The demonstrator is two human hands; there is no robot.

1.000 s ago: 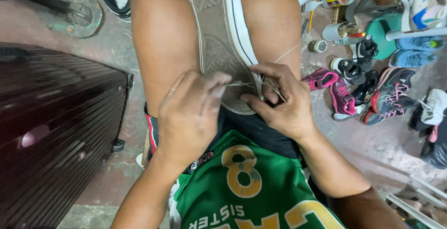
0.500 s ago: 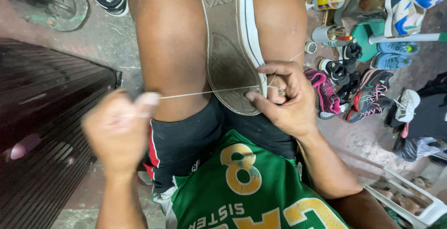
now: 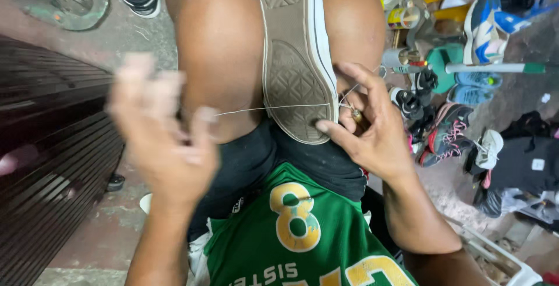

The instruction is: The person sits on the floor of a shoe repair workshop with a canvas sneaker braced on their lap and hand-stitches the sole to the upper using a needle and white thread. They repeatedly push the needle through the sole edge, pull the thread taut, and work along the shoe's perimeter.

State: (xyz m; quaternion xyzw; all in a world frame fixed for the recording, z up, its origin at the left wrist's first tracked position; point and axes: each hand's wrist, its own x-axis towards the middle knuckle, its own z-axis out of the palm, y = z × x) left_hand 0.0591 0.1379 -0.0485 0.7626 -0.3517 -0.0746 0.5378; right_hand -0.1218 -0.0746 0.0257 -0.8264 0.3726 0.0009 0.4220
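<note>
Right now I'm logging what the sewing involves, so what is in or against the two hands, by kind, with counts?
Hands: 2, left hand and right hand
Shoe, sole up, held between the knees: 1, shoe
Thread, stretched taut from the left hand to the shoe's edge: 1, thread
Small tool in the right hand: 1, tool
Total: 5

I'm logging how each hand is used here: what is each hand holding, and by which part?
Left hand pinches the thread at its free end, pulled taut. Right hand steadies the shoe at the sole's heel edge.
</note>
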